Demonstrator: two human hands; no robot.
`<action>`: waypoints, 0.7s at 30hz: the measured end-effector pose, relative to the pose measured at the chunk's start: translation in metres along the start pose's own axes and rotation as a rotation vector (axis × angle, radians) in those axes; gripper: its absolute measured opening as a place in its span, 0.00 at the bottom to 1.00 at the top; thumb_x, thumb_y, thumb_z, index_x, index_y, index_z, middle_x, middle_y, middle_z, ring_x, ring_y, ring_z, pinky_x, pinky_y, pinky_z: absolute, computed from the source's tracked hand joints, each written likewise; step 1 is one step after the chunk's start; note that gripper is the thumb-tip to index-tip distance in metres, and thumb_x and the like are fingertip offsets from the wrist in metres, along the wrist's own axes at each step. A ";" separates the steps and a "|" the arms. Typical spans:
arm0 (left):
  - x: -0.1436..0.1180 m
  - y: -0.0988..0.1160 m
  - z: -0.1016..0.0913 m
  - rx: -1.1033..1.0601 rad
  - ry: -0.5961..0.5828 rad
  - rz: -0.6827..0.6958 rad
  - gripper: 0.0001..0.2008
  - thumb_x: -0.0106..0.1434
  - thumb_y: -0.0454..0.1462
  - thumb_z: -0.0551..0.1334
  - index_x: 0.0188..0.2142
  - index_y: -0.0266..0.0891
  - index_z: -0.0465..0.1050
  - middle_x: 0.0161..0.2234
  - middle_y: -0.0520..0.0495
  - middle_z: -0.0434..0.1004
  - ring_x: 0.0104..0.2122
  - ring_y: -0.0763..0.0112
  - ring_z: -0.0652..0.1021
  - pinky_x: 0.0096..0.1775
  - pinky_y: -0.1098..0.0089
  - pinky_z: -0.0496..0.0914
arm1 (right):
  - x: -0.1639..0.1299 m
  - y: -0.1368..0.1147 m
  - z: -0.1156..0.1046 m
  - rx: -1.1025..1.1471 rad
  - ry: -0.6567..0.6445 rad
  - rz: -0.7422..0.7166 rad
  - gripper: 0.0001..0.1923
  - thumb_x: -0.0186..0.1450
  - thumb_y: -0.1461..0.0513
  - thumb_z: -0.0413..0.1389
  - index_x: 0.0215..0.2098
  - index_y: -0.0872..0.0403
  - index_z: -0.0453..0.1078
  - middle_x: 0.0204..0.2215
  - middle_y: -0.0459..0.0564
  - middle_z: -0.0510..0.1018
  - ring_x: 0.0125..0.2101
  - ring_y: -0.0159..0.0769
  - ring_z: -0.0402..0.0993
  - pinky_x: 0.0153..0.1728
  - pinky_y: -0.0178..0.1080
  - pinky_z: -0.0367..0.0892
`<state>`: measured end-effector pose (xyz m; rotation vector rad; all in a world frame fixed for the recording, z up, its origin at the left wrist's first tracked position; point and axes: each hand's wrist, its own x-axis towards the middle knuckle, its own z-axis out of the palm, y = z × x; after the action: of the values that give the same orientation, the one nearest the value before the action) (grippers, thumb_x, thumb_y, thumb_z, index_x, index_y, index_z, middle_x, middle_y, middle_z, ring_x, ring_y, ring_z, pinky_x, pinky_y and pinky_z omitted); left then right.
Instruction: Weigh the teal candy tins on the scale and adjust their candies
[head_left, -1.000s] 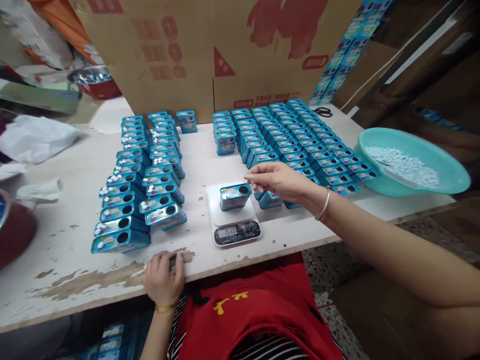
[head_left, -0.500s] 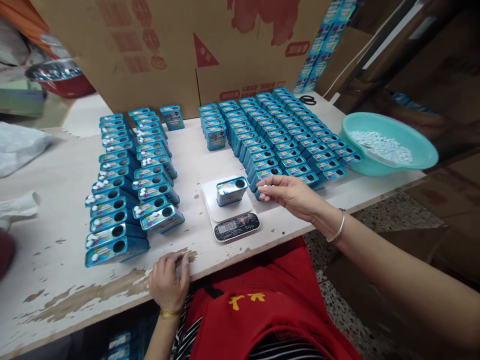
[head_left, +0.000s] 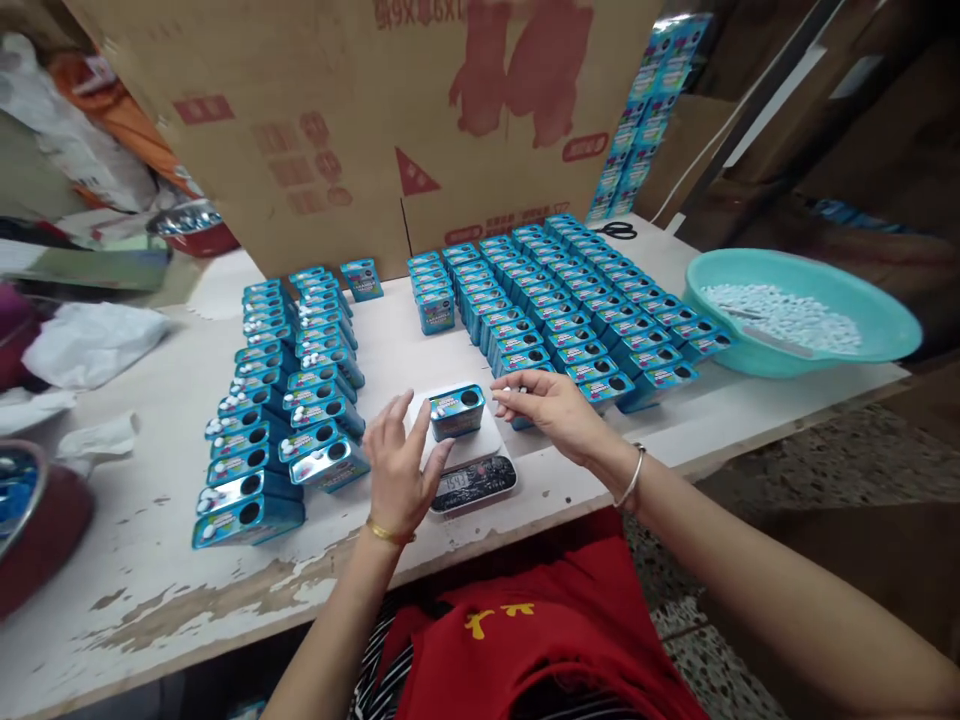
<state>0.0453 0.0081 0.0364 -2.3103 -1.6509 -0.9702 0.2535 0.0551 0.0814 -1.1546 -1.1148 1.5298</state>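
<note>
A kitchen scale (head_left: 480, 485) lies near the table's front edge, its display lit. On its white plate stands a blue candy tin (head_left: 457, 415) upright, with a dark round hole in its lid and white candy on top. My left hand (head_left: 401, 460) is open just left of this tin, fingers spread; whether it touches the tin I cannot tell. To the tin's right, my right hand (head_left: 551, 410) is closed in a pinch, with small white candies (head_left: 506, 395) showing at the fingertips.
Tins with white candies on their lids (head_left: 255, 450) stand in two rows at left. Several rows of tins with dark holes (head_left: 547, 300) fill the right. A turquoise basin (head_left: 810, 360) holds white candies. Behind rises a cardboard box (head_left: 322, 100); a red bowl (head_left: 60, 530) sits far left.
My left hand has risen from the table edge to beside the tin on the scale and spread its fingers. My right hand has come slightly left, still pinching the candies. The view has shifted.
</note>
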 end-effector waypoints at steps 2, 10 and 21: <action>0.004 0.003 0.006 0.037 -0.040 0.030 0.21 0.66 0.45 0.54 0.57 0.42 0.63 0.61 0.38 0.59 0.60 0.54 0.61 0.58 0.52 0.55 | -0.002 0.006 -0.005 0.041 0.002 0.027 0.18 0.49 0.56 0.66 0.32 0.58 0.72 0.21 0.44 0.75 0.23 0.27 0.69 0.30 0.34 0.65; 0.027 0.020 0.022 0.091 -0.143 0.104 0.23 0.65 0.48 0.54 0.57 0.41 0.62 0.64 0.38 0.51 0.64 0.51 0.54 0.61 0.46 0.48 | 0.010 0.008 -0.006 -0.017 -0.035 -0.051 0.16 0.52 0.55 0.64 0.32 0.58 0.72 0.20 0.44 0.73 0.21 0.27 0.67 0.28 0.34 0.63; 0.037 -0.001 0.017 -0.077 -0.166 0.036 0.27 0.63 0.49 0.58 0.58 0.40 0.59 0.56 0.37 0.64 0.57 0.54 0.65 0.55 0.54 0.59 | 0.032 0.000 0.011 -0.139 -0.054 -0.192 0.09 0.56 0.58 0.59 0.29 0.58 0.71 0.19 0.45 0.73 0.19 0.27 0.67 0.25 0.33 0.64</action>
<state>0.0584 0.0463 0.0440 -2.5241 -1.6512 -0.8709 0.2375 0.0846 0.0774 -1.0692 -1.3459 1.3600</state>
